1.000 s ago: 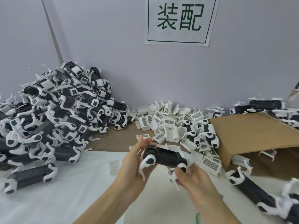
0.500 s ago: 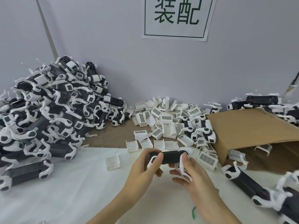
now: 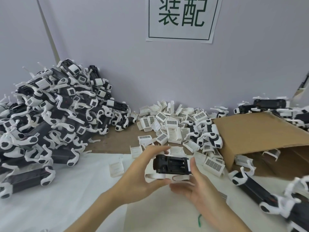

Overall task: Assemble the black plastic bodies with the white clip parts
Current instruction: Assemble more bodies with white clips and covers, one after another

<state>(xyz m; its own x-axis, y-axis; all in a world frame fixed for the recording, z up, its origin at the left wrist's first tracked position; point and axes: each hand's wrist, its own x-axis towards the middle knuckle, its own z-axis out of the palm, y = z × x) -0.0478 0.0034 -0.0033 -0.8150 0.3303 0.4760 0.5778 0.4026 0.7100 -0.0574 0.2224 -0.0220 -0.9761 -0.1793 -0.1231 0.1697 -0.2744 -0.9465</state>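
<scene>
I hold a black plastic body (image 3: 170, 166) with white legs above the white sheet, its open underside turned toward me. My left hand (image 3: 143, 171) grips its left end, fingers over the top and thumb beneath. My right hand (image 3: 192, 185) holds the right end, thumb up along its side and fingers curled under it. Loose white clip parts (image 3: 168, 129) with grid labels lie in a pile just beyond my hands.
A tall heap of finished black-and-white units (image 3: 50, 118) fills the left side. A cardboard box (image 3: 254, 136) lies on its side at right, with more black bodies (image 3: 260, 193) in front of it. A white sheet (image 3: 66, 190) covers the near table. A sign (image 3: 182, 19) hangs on the wall.
The black body has been rotated in my hands so its hollow underside now faces me. My hands have shifted slightly with it.
</scene>
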